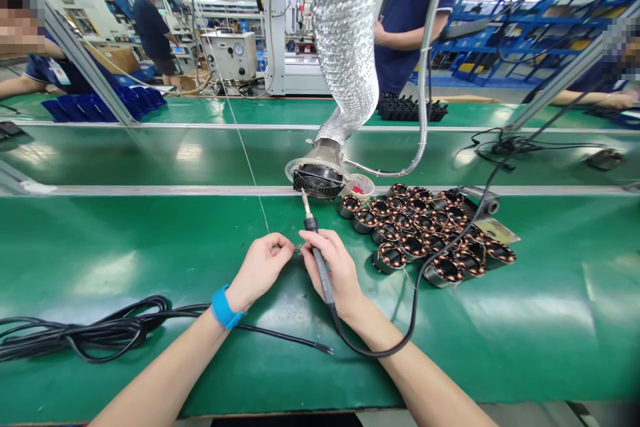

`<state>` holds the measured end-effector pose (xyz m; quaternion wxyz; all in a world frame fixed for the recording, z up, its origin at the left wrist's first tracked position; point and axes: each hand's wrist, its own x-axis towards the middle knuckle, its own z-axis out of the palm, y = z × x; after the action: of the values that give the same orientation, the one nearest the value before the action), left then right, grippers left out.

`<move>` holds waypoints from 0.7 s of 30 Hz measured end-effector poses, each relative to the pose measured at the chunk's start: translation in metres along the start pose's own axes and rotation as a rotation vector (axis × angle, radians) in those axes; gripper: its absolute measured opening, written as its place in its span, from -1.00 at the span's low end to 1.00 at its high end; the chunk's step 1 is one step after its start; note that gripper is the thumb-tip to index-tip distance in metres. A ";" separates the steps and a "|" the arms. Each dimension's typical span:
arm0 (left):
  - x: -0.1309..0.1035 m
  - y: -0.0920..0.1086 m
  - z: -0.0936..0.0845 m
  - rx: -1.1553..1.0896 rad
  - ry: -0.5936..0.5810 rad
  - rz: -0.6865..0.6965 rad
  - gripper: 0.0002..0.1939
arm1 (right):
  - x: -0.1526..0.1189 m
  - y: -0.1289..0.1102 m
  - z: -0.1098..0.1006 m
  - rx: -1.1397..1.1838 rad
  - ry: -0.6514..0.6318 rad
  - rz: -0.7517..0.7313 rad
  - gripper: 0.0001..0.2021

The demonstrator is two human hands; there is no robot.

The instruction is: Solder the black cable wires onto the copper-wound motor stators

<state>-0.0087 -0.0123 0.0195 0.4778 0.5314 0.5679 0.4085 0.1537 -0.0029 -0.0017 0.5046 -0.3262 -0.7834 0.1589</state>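
Observation:
My right hand [336,267] is wrapped round a soldering iron [320,267], whose metal tip points up and away from me. A thin solder wire [243,143] hangs down from above and runs into my left hand [263,267], whose thumb and forefinger are pinched together. Between the fingertips of both hands is a small wiry bit [297,249], too small to make out. On my left wrist is a blue band [227,307]. To the right of my hands stand several round motor stators [390,257] with copper windings.
A fume extractor with a black fan grille [320,181] hangs ahead on a silver duct [347,33]. Beside it lies a tape roll [359,185]. Coiled black cable [100,330] lies at left, its stripped end under my wrists. The iron's cord [413,320] loops over my right forearm. Co-workers are beyond.

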 end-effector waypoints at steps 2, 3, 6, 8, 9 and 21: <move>0.000 -0.002 0.001 0.017 0.022 -0.005 -0.71 | 0.002 -0.003 -0.006 -0.026 0.098 0.007 -0.67; 0.000 -0.003 0.002 0.026 0.028 -0.004 -0.72 | 0.002 -0.004 -0.010 -0.036 0.154 0.017 -0.72; -0.002 -0.005 0.004 0.056 0.049 0.004 -0.73 | -0.001 -0.006 -0.019 -0.022 0.305 0.073 -0.86; -0.003 -0.005 0.004 0.079 0.068 0.008 -0.74 | -0.005 -0.007 -0.023 0.011 0.337 0.102 -0.83; -0.003 -0.005 0.004 0.091 0.073 0.009 -0.74 | -0.006 -0.008 -0.024 0.019 0.333 0.106 -0.81; -0.001 -0.005 0.005 0.142 0.087 0.016 -0.77 | -0.005 -0.013 -0.022 0.017 0.189 0.078 -0.78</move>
<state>-0.0051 -0.0144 0.0141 0.4104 0.5504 0.6113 0.3937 0.1707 -0.0172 0.0122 0.5724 -0.3658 -0.7176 0.1538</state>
